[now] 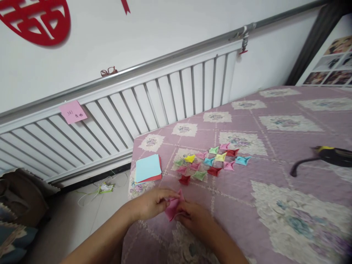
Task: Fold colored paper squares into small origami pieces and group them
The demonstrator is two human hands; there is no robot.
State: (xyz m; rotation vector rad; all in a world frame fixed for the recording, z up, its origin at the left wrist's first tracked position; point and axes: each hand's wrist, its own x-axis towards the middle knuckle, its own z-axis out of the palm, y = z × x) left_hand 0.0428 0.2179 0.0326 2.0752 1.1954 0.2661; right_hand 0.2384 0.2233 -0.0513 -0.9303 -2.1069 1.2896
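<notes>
Now pink paper (171, 209) is up over desk (236, 200) edge area, part-folded, pinched btwn L hand (154, 202) fingers & R hand (195, 217) fingers. Just beyond: small folded multi-col. papers (209, 161) in rough rows; blue sheet (148, 166) on red sheet (150, 179), L side.

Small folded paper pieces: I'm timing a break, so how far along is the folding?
Done, by the look of it: the small folded pieces, grouped on the patterned tablecloth. In hand: one pink paper, partly folded, between the left hand and right hand. Left, probably: the flat square sheets, light blue over red. The intended total isn't shown.
</notes>
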